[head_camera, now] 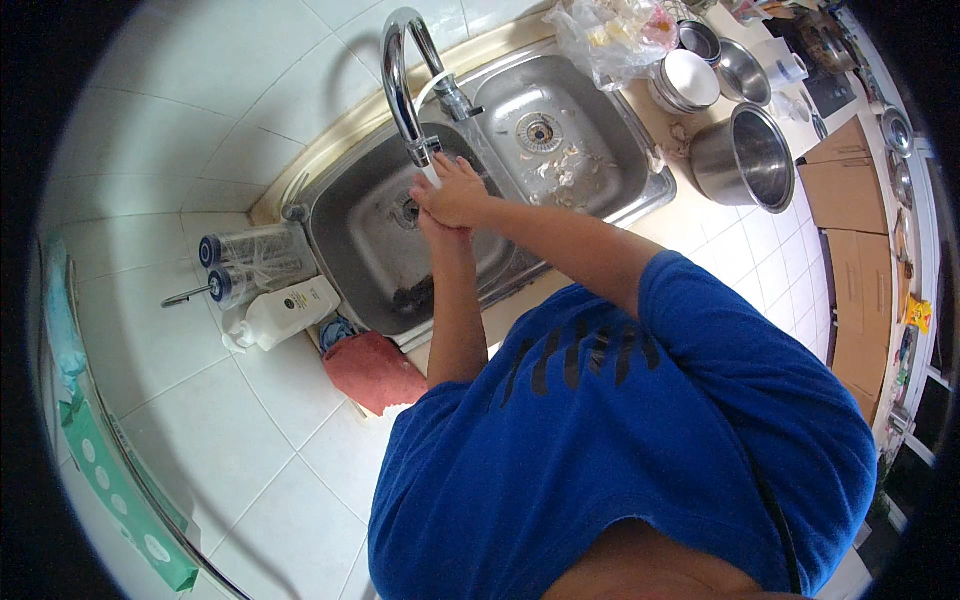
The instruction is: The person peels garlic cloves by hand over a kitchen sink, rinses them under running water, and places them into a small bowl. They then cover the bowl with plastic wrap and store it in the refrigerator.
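Both my hands meet over the left basin of a stainless steel double sink (360,255), just beneath the spout of a chrome gooseneck faucet (395,82). A short white stream of water (431,175) runs from the spout onto my right hand (459,193). That hand lies across my left hand (444,229), its fingers extended and somewhat apart, with no object in it. Only the heel and wrist of the left hand show clearly; its fingers are mostly hidden under the right. Below them, the basin has a round drain (407,214) and a dark patch (414,294) near its front edge.
Food scraps (559,169) lie in the right basin (592,112). A steel pot (742,157), stacked bowls (686,81) and a plastic bag (611,37) crowd the right counter. At left are a white pump bottle (289,311), wrapped filter cylinders (251,259) and a red cloth (373,370).
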`<state>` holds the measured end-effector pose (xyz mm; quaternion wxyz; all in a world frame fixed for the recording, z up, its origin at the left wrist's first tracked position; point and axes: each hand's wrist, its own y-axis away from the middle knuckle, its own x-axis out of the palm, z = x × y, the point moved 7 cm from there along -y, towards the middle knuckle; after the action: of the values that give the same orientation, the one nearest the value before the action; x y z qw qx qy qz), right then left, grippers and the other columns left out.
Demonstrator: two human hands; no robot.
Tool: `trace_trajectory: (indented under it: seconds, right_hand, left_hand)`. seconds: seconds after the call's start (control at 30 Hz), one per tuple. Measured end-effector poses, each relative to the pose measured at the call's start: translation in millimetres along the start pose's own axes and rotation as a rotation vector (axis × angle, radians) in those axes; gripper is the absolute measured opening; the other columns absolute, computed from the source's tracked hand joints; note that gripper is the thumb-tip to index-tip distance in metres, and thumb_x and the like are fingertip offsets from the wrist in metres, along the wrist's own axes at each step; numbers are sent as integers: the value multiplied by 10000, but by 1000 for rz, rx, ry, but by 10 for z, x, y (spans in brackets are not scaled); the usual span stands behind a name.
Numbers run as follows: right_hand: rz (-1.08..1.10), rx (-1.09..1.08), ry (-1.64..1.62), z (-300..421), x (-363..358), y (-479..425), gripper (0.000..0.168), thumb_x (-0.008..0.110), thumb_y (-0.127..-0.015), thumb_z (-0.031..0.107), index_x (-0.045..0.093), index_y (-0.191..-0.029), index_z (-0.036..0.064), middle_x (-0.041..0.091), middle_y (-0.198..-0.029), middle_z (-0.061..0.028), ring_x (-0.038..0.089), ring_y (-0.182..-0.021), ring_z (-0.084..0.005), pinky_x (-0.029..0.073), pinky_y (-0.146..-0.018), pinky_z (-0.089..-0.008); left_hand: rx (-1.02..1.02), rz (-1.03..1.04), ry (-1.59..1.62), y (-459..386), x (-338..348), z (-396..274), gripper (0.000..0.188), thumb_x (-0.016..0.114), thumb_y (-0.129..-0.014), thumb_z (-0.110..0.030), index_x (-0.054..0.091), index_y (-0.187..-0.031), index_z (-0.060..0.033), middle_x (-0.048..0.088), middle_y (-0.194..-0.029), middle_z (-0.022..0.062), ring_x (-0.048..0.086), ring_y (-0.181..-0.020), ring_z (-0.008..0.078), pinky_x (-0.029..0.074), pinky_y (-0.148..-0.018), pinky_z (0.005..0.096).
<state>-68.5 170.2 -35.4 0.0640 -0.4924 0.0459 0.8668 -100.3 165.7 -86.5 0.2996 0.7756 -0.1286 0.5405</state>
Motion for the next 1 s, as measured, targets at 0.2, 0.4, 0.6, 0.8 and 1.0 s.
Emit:
trace_trajectory:
  seconds: [0.2,0.4,0.6,0.8,1.0]
  right_hand:
    - [-38,140,19,-137,-266,-157,350,507,-890,343,644,-1043,60,516,-1211,-140,550,-1094,-319,433,-892,-493]
    - [-249,235,-87,-372,-326,-73,349,519,-890,356,642,-994,47,586,-1096,-165,593,-1008,-337,472,-840,-436]
    - [-472,719,-982,-1262,55,-185,267,566,-881,241,601,-945,-16,636,-914,-181,632,-829,-311,508,-745,-402]
    - [-102,645,-1548,-1476,-227,-681,282,538,-903,176,513,-1069,-51,613,-883,-171,612,-769,-249,522,-698,-346]
    - [-327,417,-1475,-1405,-505,-565,321,539,-894,147,455,-1127,-58,621,-888,-147,617,-699,-210,514,-619,-314]
  left_hand:
    - [-98,21,73,-173,17,64,274,453,-926,-277,593,-1011,-58,621,-1014,120,609,-910,246,502,-821,402]
    - [-207,84,200,-499,-94,196,268,457,-925,-292,601,-947,-68,624,-944,100,606,-825,236,511,-710,376]
    - [-358,182,201,-726,-405,127,330,440,-940,-360,586,-812,-93,596,-776,57,542,-644,211,449,-491,318]
    - [-317,102,65,-433,-29,34,325,408,-965,-330,572,-829,-85,557,-735,58,482,-589,170,400,-434,280]
    - [-249,29,-127,-236,139,-14,245,410,-958,-282,546,-880,-94,533,-719,37,481,-570,152,365,-405,237]
